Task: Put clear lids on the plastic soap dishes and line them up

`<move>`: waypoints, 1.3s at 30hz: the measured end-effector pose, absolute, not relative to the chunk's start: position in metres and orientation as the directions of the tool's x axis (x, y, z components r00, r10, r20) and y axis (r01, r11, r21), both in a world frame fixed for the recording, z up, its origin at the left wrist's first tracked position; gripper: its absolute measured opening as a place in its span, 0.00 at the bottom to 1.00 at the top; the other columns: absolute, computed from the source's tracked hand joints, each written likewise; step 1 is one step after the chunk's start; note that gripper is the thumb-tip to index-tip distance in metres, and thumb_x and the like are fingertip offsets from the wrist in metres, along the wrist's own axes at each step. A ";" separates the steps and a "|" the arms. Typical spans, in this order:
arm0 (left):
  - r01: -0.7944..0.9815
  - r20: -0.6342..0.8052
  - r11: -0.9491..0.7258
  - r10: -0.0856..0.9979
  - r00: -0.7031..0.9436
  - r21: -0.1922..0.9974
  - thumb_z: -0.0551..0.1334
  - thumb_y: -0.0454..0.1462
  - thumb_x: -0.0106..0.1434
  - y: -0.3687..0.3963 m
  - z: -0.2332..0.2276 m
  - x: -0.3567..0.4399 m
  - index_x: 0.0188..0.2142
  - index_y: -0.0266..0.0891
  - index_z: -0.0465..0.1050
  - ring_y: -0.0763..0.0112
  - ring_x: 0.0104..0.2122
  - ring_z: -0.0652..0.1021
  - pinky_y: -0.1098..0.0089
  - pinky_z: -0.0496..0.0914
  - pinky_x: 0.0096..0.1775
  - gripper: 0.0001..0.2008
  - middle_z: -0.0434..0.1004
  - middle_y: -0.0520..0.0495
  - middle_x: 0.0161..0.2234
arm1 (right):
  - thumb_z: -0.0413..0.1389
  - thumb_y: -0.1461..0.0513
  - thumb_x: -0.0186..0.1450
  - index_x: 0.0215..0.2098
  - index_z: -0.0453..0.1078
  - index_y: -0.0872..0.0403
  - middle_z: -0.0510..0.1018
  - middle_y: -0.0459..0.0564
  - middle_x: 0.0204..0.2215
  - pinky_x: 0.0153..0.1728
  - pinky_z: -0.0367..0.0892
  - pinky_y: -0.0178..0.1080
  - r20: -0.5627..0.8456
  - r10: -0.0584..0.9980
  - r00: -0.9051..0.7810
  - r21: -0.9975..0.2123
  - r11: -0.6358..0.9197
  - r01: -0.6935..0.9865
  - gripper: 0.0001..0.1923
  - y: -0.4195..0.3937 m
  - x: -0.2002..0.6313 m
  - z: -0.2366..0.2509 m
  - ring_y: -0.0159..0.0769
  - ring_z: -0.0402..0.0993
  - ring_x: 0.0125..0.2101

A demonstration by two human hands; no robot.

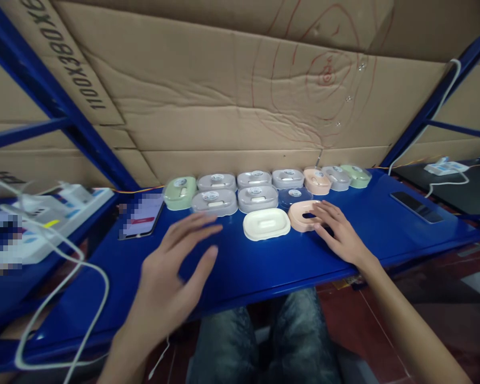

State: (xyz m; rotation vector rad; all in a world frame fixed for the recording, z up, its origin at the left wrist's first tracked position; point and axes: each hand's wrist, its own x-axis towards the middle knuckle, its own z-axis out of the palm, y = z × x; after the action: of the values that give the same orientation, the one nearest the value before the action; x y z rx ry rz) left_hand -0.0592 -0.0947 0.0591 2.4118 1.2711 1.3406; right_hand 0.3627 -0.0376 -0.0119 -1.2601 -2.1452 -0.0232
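The person's knees in grey jeans [264, 341] sit nearest the camera, tucked under the near edge of the blue surface [264, 266].

The left hand [172, 277] hovers over the bare middle of the surface near that edge, fingers spread apart and holding nothing. The right hand [338, 232] rests further in, its fingers loosely apart and laid on the right rim of the peach tray [300, 216], touching it rather than clamped on it. That tray lies open just right of the white tray [266, 224]; the two stand side by side in front of the lidded boxes.

To handle the peach tray well, a grip across its rim looks better than a flat press, since the white tray touches or nearly touches its left side and a sideways push would likely nudge it.

Behind, two rows of lidded boxes [256, 194] run along the far edge against the cardboard wall [240, 106], from a green box [180, 193] at the left to another green one [356, 176] at the right. There is no slack at the back. Open room lies toward the near edge and to the right, where only a dark phone [416, 207] lies. A second phone [142, 216] sits at the left, beside a power strip [64, 210] with a white cable [64, 298] looping past the left corner, which could snag the left forearm.
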 end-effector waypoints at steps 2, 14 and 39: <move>0.735 0.660 -0.567 0.718 0.219 0.372 0.63 0.44 0.76 -0.060 0.055 -0.067 0.63 0.53 0.76 0.46 0.68 0.74 0.39 0.66 0.72 0.18 0.79 0.46 0.64 | 0.53 0.50 0.81 0.71 0.72 0.43 0.75 0.55 0.71 0.74 0.61 0.71 0.530 0.777 -0.339 -0.287 0.540 0.791 0.24 -0.037 0.364 -0.013 0.58 0.62 0.76; 0.925 0.328 -0.375 0.883 0.336 0.063 0.72 0.52 0.65 0.044 0.035 -0.098 0.69 0.41 0.70 0.33 0.67 0.69 0.40 0.65 0.68 0.38 0.72 0.31 0.65 | 0.54 0.50 0.81 0.69 0.74 0.43 0.77 0.54 0.69 0.73 0.63 0.71 0.573 0.755 -0.318 -0.285 0.547 0.787 0.22 -0.032 0.369 -0.018 0.60 0.65 0.74; 0.649 0.649 -0.695 0.654 0.388 0.311 0.79 0.49 0.57 0.011 0.054 -0.063 0.68 0.45 0.66 0.44 0.64 0.76 0.46 0.70 0.66 0.44 0.75 0.37 0.64 | 0.68 0.42 0.70 0.80 0.58 0.40 0.63 0.59 0.76 0.73 0.64 0.65 0.646 0.533 -0.546 -0.309 0.837 0.451 0.46 0.034 0.202 0.031 0.59 0.64 0.75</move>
State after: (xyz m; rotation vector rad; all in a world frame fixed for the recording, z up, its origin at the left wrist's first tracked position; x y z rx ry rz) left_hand -0.0629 0.0111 0.0537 2.6122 1.2252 1.2266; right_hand 0.2017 0.0344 0.0306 -0.7146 -2.2362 0.1356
